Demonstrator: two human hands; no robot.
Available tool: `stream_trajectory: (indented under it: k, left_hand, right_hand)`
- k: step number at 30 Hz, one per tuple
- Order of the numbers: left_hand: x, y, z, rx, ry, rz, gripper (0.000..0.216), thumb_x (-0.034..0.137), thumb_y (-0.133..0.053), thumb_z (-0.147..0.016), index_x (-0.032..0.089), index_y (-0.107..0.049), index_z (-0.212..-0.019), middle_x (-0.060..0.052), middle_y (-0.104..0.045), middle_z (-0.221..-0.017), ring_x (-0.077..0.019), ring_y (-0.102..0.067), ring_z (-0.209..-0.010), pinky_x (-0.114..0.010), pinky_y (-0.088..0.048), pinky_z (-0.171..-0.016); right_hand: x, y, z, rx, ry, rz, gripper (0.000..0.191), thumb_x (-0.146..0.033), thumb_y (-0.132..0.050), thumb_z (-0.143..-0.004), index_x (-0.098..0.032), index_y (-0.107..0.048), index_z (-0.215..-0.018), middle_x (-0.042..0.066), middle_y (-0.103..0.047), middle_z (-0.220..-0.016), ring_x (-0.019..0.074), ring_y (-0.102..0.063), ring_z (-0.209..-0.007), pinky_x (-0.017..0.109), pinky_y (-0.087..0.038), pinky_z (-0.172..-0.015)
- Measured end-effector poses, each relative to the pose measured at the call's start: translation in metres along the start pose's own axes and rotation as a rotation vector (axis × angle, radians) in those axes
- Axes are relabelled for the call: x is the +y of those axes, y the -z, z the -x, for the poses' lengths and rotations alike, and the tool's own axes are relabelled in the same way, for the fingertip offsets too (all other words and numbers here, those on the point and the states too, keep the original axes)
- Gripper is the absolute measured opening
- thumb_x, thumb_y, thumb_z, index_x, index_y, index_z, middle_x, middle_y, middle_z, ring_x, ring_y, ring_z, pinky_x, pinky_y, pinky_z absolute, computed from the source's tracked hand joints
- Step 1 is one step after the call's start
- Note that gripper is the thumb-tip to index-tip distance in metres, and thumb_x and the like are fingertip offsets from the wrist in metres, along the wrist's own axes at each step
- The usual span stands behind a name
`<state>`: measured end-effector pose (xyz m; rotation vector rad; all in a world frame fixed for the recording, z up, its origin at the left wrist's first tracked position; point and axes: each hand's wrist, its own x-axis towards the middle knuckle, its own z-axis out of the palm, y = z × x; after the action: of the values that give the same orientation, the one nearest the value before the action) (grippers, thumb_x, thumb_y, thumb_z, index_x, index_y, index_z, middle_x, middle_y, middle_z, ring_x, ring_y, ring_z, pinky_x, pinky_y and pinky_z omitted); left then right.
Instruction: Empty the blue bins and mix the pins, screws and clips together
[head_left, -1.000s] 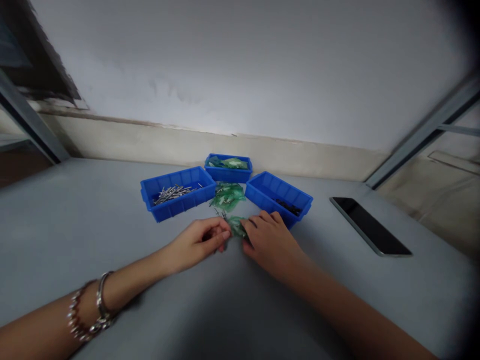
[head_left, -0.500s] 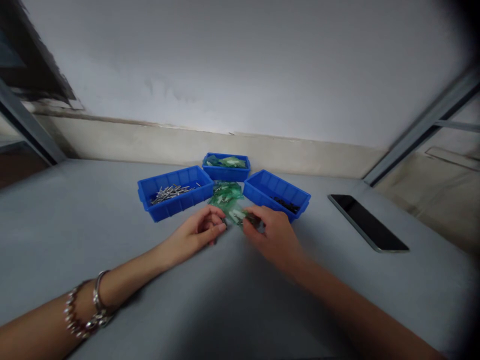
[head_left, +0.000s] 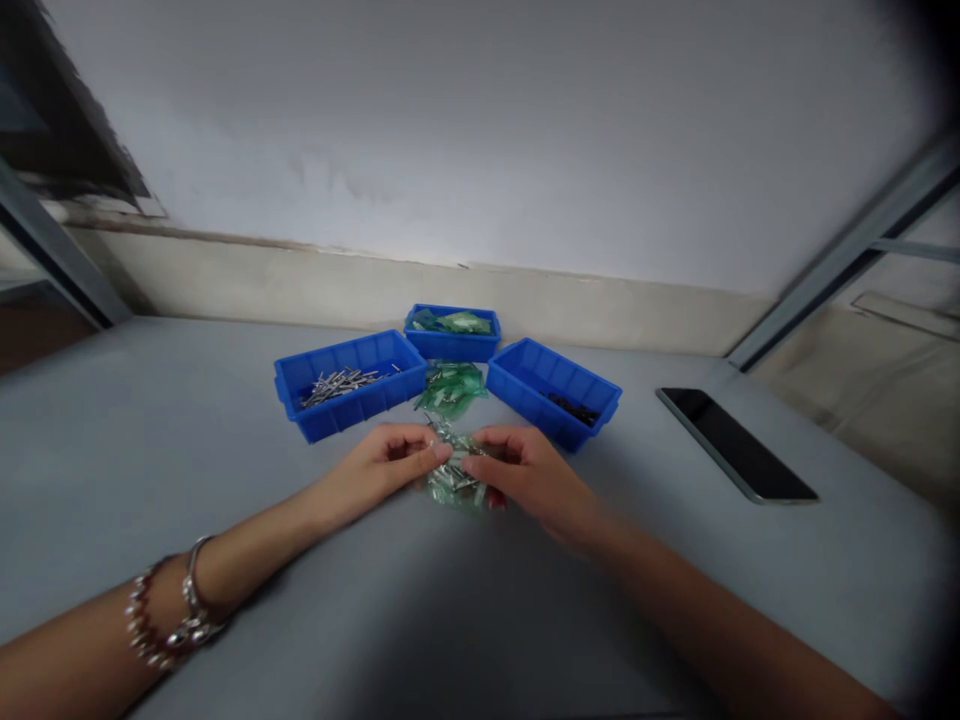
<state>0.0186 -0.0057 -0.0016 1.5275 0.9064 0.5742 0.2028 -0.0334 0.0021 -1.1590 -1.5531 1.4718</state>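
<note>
Between my two hands is a small clear greenish plastic bag [head_left: 459,482] with thin metal pieces showing through it. My left hand [head_left: 397,462] pinches its left side, thumb on top. On the right side, my right hand [head_left: 525,472] grips it with thumb and fingers. Just beyond lies a pile of green plastic bags [head_left: 452,388] on the table. A blue bin [head_left: 360,400] at the left holds many thin metal pins [head_left: 341,385]. Another blue bin [head_left: 551,410] at the right holds small dark parts [head_left: 574,409] at its near end.
A third blue bin [head_left: 452,347] with green bags [head_left: 461,323] in it stands at the back by the wall [head_left: 480,150]. A phone-like flat device [head_left: 735,445] lies on the grey table [head_left: 187,440] at the right. Metal frame posts rise at both sides.
My right hand has brought the bag nearer and away from the pile. My left hand, which was beside it, now holds it too.
</note>
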Motion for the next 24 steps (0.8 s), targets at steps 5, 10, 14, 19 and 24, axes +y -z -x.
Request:
stream_trajectory:
  k: [5, 10, 14, 19, 24]
  left_hand:
    - [0.0, 0.0, 0.0, 0.026, -0.018, -0.017, 0.032, 0.046, -0.053, -0.079, 0.014, -0.056, -0.075, 0.001, -0.054, -0.067, -0.0118, -0.048, -0.061, -0.024, -0.037, -0.057]
    - [-0.002, 0.0, 0.0, 0.061, -0.046, -0.067, 0.032, 0.045, -0.05, -0.081, 0.014, -0.056, -0.074, 0.002, -0.05, -0.064, -0.01, -0.043, -0.057, -0.022, -0.034, -0.053]
    - [-0.001, -0.001, 0.0, 0.052, -0.041, -0.08, 0.033, 0.045, -0.05, -0.081, 0.015, -0.053, -0.07, 0.003, -0.047, -0.061, -0.0092, -0.04, -0.055, -0.021, -0.031, -0.05]
    - [0.0, -0.001, 0.001, 0.022, -0.045, -0.06, 0.031, 0.044, -0.051, -0.081, 0.014, -0.055, -0.075, 0.001, -0.051, -0.066, -0.0105, -0.043, -0.06, -0.022, -0.034, -0.055]
    - [0.003, -0.002, 0.001, -0.005, -0.051, -0.038, 0.029, 0.043, -0.051, -0.08, 0.014, -0.054, -0.076, 0.0, -0.053, -0.071, -0.0121, -0.046, -0.064, -0.024, -0.037, -0.059]
  right_hand:
    - [0.002, 0.001, -0.001, -0.03, -0.02, -0.026, 0.02, -0.037, -0.057, -0.077, -0.017, -0.059, -0.079, -0.004, -0.051, -0.064, 0.0056, -0.043, -0.05, 0.019, -0.033, -0.045]
    - [0.006, 0.001, -0.003, -0.097, -0.049, 0.024, 0.026, -0.04, -0.054, -0.08, -0.017, -0.052, -0.067, -0.006, -0.045, -0.052, 0.0055, -0.04, -0.044, 0.018, -0.029, -0.04]
    - [0.009, 0.0, -0.005, -0.102, -0.049, 0.019, 0.028, -0.04, -0.053, -0.08, -0.018, -0.049, -0.064, -0.006, -0.044, -0.053, 0.0056, -0.038, -0.045, 0.018, -0.029, -0.04]
    - [0.009, 0.0, -0.006, -0.102, -0.061, 0.029, 0.024, -0.038, -0.054, -0.079, -0.018, -0.049, -0.065, -0.005, -0.043, -0.055, 0.0059, -0.039, -0.046, 0.018, -0.028, -0.04]
    - [0.011, 0.002, -0.006, -0.127, -0.055, 0.022, 0.022, -0.037, -0.056, -0.078, -0.018, -0.051, -0.069, -0.006, -0.043, -0.057, 0.006, -0.04, -0.048, 0.018, -0.028, -0.04]
